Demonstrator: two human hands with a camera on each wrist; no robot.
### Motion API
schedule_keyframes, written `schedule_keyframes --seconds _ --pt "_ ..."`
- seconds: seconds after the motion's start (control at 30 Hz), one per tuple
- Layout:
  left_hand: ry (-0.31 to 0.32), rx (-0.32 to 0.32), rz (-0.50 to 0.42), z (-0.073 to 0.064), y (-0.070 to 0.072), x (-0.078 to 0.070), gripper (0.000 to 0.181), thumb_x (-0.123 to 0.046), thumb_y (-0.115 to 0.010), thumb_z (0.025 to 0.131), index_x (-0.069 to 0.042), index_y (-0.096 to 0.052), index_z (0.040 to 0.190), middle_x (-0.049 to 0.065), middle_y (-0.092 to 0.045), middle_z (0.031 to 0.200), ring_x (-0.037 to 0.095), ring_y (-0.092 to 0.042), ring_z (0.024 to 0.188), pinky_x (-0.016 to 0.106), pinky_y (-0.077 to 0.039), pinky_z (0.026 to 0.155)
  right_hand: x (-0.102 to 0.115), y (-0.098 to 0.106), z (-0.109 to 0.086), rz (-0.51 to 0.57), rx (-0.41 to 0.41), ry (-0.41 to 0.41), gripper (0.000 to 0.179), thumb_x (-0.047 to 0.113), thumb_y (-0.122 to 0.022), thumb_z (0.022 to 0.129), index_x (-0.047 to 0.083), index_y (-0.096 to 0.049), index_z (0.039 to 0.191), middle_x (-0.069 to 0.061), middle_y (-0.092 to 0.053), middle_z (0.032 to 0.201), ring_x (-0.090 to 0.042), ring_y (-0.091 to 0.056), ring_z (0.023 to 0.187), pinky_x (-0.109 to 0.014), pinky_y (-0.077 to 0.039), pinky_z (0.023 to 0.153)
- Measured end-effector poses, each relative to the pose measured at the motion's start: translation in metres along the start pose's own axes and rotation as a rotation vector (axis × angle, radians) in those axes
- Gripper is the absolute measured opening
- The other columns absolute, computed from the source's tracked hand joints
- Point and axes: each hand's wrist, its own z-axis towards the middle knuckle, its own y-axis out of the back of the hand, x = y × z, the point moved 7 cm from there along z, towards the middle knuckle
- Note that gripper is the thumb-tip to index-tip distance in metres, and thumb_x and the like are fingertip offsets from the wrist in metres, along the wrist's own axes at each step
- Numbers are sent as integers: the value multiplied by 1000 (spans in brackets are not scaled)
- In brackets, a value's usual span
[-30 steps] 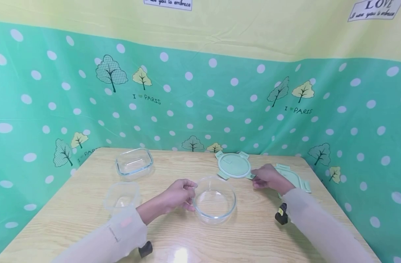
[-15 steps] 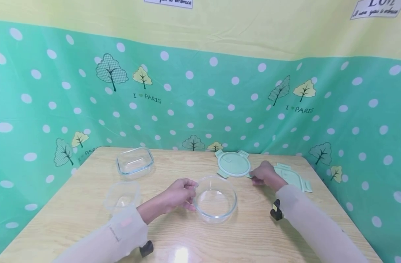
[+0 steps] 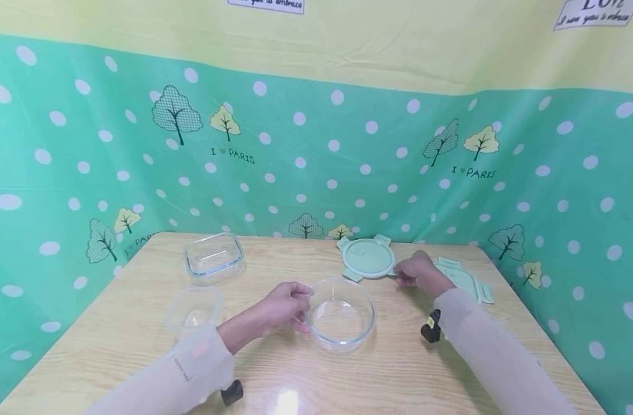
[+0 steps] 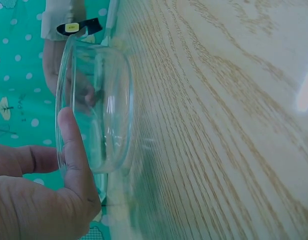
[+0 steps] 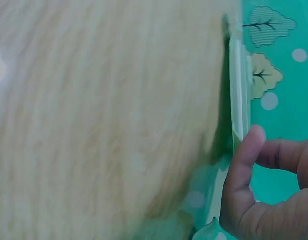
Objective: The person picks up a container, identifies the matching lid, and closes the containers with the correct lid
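Note:
A round clear glass container stands upright on the wooden table. My left hand pinches its left rim; in the left wrist view the thumb lies along the glass wall with fingers on the other side of the rim. Farther back, a round pale green lid with locking flaps lies flat, close over the table. My right hand pinches the flap at its right side. The right wrist view shows this lid edge-on between thumb and finger, a dark shadow along it.
A rectangular glass container stands at the back left, with a smaller clear container in front of it, near my left forearm. Another green lid lies partly behind my right wrist. A patterned curtain borders the table.
My right hand has moved slightly left and back, and the round lid has shifted a little the same way. My left hand and the round glass container have stayed in place.

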Motion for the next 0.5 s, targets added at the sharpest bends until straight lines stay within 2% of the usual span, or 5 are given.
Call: schedule_keyframes --seconds 0.2,0.5 --pt "-6 -6 0 -1 0 -1 52 2 -55 96 12 -39 145 20 -47 122 18 -51 79 36 -64 75 5 5 0 51 -8 17 54 -5 -64 93 -17 -36 137 -13 -53 89 -16 -62 62 -28 -62 68" --pt "-6 -6 -6 -2 -1 0 53 2 -56 95 12 -38 145 20 -46 122 18 -52 79 36 -64 75 9 6 4 296 82 49 54 -9 -56 98 -17 -28 143 -15 -47 105 -16 -60 81 -22 -60 79"
